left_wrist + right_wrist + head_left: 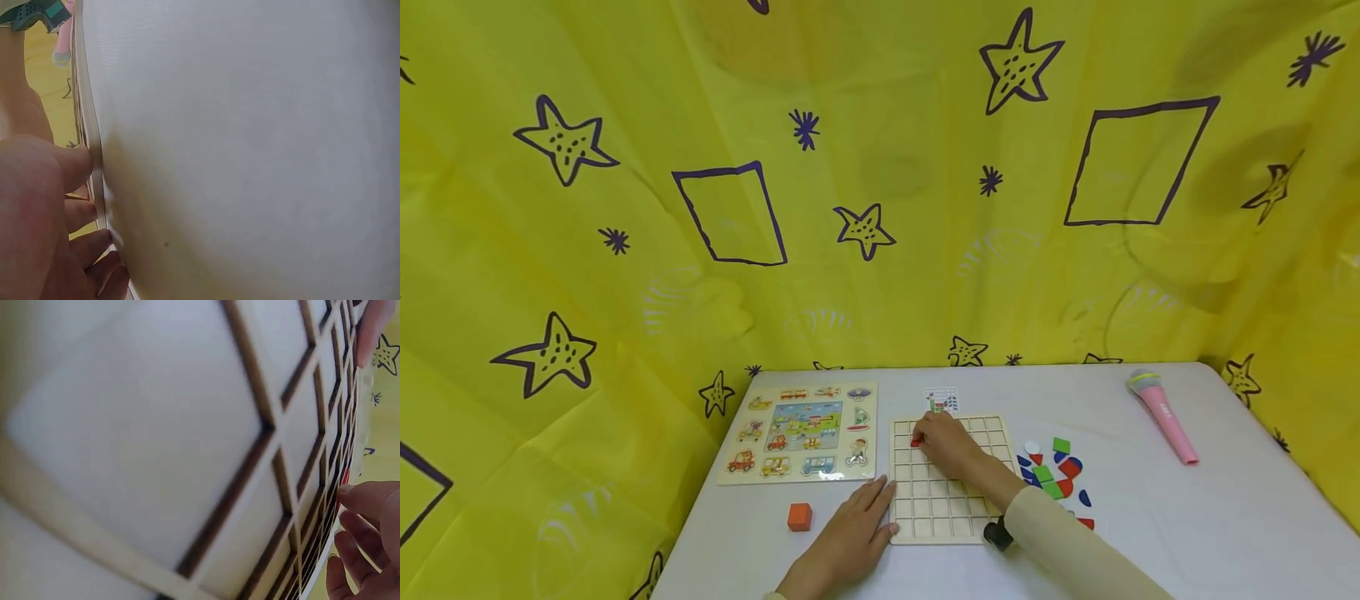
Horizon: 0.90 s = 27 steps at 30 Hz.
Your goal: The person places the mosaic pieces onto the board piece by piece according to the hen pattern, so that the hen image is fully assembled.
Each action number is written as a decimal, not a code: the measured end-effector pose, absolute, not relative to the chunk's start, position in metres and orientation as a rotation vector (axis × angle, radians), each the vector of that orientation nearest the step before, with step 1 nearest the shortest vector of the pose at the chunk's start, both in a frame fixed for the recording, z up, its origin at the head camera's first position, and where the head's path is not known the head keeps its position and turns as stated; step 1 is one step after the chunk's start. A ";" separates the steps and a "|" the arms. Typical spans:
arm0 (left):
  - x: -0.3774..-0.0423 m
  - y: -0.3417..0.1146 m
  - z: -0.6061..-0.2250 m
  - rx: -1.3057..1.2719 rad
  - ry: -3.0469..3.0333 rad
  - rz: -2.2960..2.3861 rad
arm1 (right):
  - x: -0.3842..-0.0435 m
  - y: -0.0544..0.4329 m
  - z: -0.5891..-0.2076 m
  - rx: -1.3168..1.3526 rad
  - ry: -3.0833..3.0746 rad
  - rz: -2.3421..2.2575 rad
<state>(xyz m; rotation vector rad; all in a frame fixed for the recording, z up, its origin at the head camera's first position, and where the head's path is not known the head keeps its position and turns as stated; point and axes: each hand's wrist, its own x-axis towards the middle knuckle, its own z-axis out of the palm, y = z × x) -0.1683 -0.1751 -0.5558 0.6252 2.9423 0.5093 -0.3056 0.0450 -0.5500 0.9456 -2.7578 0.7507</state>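
A wooden grid board point(912, 527) lies on the table with square cells. My right hand point(947, 446) reaches over its upper left part and pinches a small red piece point(916, 442) at a cell. In the right wrist view the red piece point(343, 484) shows as a sliver at the fingertips, right at the grid; its full shape is hidden. My left hand point(853, 529) lies flat along the board's left edge, fingers extended and touching the rim. The left wrist view shows those fingers point(90, 249) against the board's edge. A small printed pattern card point(951, 400) sits just beyond the board.
Right of the board lies a scatter of red, green, blue and white flat pieces point(1054, 490). A pink toy microphone point(1172, 425) is farther right. On the left are a vehicle picture puzzle point(748, 417) and an orange cube point(800, 517). A yellow patterned curtain point(895, 300) surrounds the table.
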 end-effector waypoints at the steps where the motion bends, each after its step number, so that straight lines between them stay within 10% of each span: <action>1: -0.169 -0.175 -0.556 0.624 2.940 0.504 | -0.306 0.046 -0.550 0.946 -2.756 0.741; 27: -0.169 -0.172 -0.556 0.583 2.916 0.474 | -0.291 0.190 -0.535 0.453 -3.064 0.734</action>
